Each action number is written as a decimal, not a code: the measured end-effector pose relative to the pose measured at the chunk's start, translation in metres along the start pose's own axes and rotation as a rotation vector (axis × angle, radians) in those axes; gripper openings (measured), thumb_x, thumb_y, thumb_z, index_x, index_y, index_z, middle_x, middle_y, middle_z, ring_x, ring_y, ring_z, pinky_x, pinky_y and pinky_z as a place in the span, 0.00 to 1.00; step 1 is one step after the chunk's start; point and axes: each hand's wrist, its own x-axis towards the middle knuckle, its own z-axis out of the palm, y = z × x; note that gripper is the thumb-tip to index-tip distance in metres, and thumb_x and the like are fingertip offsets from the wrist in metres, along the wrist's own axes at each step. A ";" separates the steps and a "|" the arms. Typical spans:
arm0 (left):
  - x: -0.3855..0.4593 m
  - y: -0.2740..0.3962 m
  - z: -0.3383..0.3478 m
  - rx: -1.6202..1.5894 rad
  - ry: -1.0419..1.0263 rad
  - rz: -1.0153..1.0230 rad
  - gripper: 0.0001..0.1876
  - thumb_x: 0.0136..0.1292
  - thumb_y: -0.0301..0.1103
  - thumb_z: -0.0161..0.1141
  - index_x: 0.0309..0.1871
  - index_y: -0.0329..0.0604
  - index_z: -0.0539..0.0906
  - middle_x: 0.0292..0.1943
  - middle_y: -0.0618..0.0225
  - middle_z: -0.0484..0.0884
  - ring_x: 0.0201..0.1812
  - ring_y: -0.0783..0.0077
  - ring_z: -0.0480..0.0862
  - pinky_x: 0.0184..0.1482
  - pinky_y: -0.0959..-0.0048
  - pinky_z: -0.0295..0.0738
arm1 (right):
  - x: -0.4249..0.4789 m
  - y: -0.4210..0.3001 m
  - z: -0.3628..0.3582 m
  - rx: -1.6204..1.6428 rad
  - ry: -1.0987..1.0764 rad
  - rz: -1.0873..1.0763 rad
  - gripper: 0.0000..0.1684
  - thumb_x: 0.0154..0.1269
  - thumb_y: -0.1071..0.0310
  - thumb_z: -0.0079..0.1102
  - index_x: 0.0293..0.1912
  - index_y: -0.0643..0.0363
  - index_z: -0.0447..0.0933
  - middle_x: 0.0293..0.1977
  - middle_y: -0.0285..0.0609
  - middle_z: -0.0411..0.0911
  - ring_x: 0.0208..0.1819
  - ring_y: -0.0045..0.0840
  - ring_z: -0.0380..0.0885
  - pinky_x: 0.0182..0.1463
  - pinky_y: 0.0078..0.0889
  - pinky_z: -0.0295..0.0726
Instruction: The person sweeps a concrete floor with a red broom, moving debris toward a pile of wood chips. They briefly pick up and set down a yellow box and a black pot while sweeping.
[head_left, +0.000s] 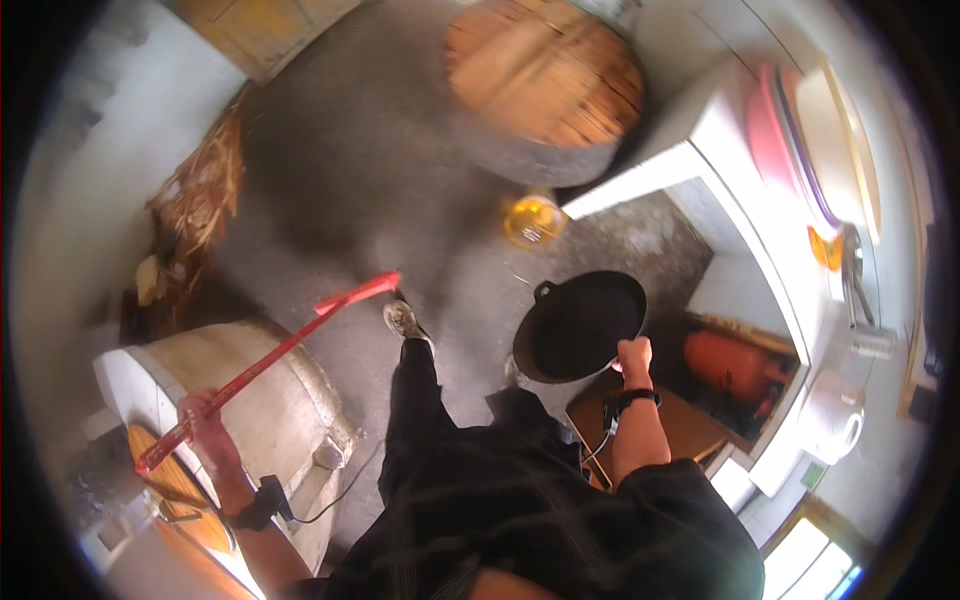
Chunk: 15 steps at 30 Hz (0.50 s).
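Observation:
My left hand (206, 435) is closed around the lower part of a long red handle. This red tool (277, 351) slants up and to the right, over the side of a pale masonry stove (255, 382), and ends in a red crosspiece; its exact kind cannot be made out. On the other side, my right hand (635, 358) grips the near rim of a black wok (589, 322), where my fingers hide the handle. The wok hangs tilted above the floor, its dark inside facing up and a small loop handle showing at its far edge. Nothing is visible inside it.
A bottle of yellow liquid (534, 222) stands near a round vat with a wooden lid (547, 75). Dry kindling (202, 180) lies along the left wall. An orange gas cylinder (724, 360) sits beneath the white counter (750, 202). Another wooden lid (176, 487) rests on the stove.

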 end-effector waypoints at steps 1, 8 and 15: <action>0.011 -0.002 -0.008 -0.018 0.023 -0.008 0.12 0.72 0.38 0.56 0.34 0.42 0.72 0.34 0.65 0.75 0.43 0.63 0.76 0.56 0.62 0.72 | -0.018 -0.016 0.013 -0.017 -0.008 -0.004 0.13 0.56 0.72 0.52 0.29 0.77 0.76 0.17 0.59 0.79 0.20 0.40 0.83 0.25 0.36 0.83; 0.120 -0.061 -0.089 -0.113 0.214 -0.234 0.11 0.72 0.34 0.54 0.32 0.43 0.72 0.30 0.67 0.74 0.39 0.67 0.76 0.52 0.62 0.73 | -0.089 -0.113 0.134 -0.168 -0.034 0.097 0.12 0.58 0.71 0.53 0.29 0.74 0.77 0.20 0.56 0.82 0.20 0.37 0.84 0.27 0.32 0.83; 0.216 -0.050 -0.107 -0.331 0.189 -0.214 0.10 0.73 0.32 0.51 0.32 0.44 0.71 0.29 0.68 0.71 0.36 0.67 0.74 0.52 0.61 0.72 | -0.114 -0.233 0.232 -0.182 -0.123 0.000 0.11 0.56 0.73 0.53 0.29 0.74 0.78 0.21 0.57 0.81 0.20 0.36 0.83 0.25 0.31 0.82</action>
